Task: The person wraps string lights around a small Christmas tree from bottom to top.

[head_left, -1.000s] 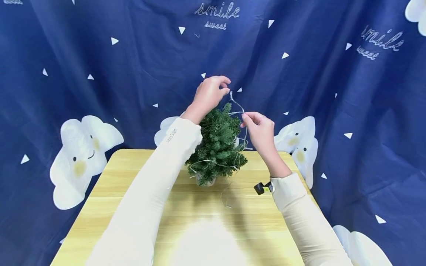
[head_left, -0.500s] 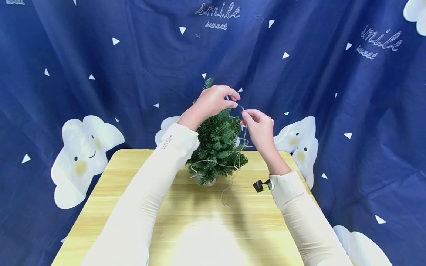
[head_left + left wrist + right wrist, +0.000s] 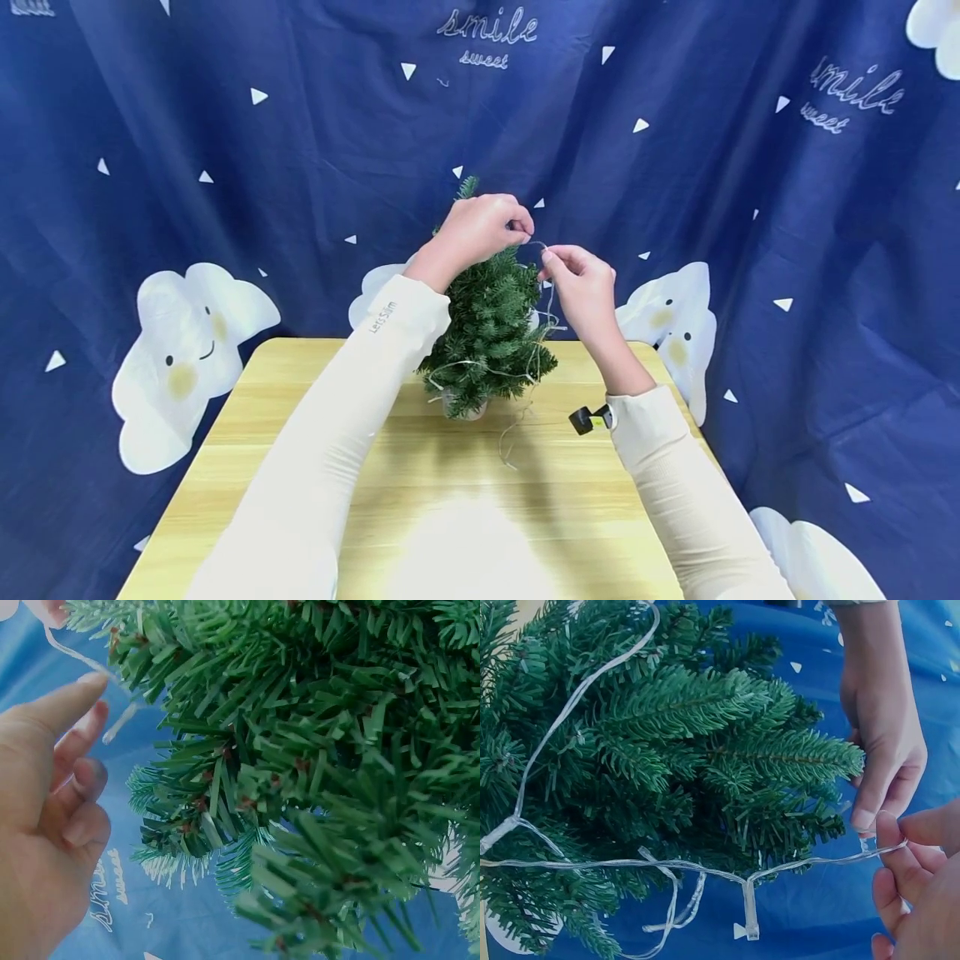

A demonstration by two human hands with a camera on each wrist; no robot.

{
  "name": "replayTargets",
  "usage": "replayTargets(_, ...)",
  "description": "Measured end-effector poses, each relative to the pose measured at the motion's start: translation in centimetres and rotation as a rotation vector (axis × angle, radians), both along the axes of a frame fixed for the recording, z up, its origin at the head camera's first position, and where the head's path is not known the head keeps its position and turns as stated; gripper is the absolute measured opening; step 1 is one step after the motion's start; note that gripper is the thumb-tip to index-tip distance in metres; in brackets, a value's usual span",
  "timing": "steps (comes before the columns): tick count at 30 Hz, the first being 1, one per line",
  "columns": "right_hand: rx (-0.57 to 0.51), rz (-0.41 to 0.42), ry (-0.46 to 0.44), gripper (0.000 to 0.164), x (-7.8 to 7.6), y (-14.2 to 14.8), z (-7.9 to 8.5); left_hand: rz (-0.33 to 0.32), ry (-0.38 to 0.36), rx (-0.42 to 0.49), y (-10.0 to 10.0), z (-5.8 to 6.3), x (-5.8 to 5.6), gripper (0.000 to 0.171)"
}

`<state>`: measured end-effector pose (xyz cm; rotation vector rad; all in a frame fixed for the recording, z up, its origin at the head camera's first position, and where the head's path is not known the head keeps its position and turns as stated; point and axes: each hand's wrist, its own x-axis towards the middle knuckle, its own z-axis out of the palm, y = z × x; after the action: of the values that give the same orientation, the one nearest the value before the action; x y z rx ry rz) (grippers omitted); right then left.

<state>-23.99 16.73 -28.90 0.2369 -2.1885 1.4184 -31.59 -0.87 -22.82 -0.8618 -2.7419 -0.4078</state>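
Observation:
A small green artificial Christmas tree [image 3: 491, 312] stands on the table, with clear string lights [image 3: 817, 861] draped around its branches. My right hand [image 3: 583, 283], right of the tree, pinches the light string between thumb and fingertips. My left hand [image 3: 480, 225] reaches across the upper part of the tree and pinches the same string a short way from the right fingertips. In the left wrist view, the left thumb and fingers [image 3: 94, 681] meet at the wire beside the needles. A bulb on the string [image 3: 751, 911] hangs below the branches in the right wrist view.
The tree's pale pot [image 3: 467, 407] rests on a light wooden table [image 3: 300, 417]. A loose length of wire [image 3: 506, 446] lies in front of it. Behind hangs a blue curtain [image 3: 337, 125] with clouds and triangles. A small black camera [image 3: 581, 420] sits at the right cuff.
My left hand has come down and rightward to the string near my right hand, uncovering the tree's tip. The right hand has stayed nearly in place, still gripping the string.

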Motion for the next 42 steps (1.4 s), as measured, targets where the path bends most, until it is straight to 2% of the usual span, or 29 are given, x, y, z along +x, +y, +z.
replayTargets(4,0.003,-0.021,0.020,0.022,-0.3,-0.1,0.2,-0.017,-0.056,-0.030,-0.1,-0.1,0.0,0.020)
replayTargets(7,0.009,-0.025,0.020,0.022,-0.4,-0.1,0.2,-0.012,-0.062,-0.053,-0.1,-0.1,0.0,0.021)
replayTargets(11,-0.022,0.010,-0.003,0.023,-0.4,-0.3,0.1,0.020,-0.012,-0.072,-0.1,0.0,-0.2,0.018)
replayTargets(15,-0.041,0.043,-0.037,0.023,0.0,-0.4,0.0,0.048,0.070,-0.043,-0.2,0.1,-0.6,0.015)
replayTargets(22,0.011,0.044,-0.077,0.023,1.0,-0.2,-1.3,0.039,0.264,0.128,-0.7,0.3,-1.8,0.014)
replayTargets(25,0.035,0.042,-0.085,0.024,1.4,-0.1,-2.0,0.060,0.290,0.196,-1.1,0.3,-2.4,0.014)
replayTargets(34,0.073,0.014,-0.050,0.018,3.0,-0.2,-3.7,0.169,0.240,0.373,-2.2,0.5,-4.1,0.017)
replayTargets(39,0.093,0.018,-0.034,0.018,3.7,-0.3,-4.1,0.233,0.248,0.493,-2.9,0.4,-4.9,0.015)
replayTargets(42,0.092,0.018,-0.029,0.017,4.0,-0.3,-4.3,0.259,0.223,0.559,-3.5,0.4,-5.2,0.015)
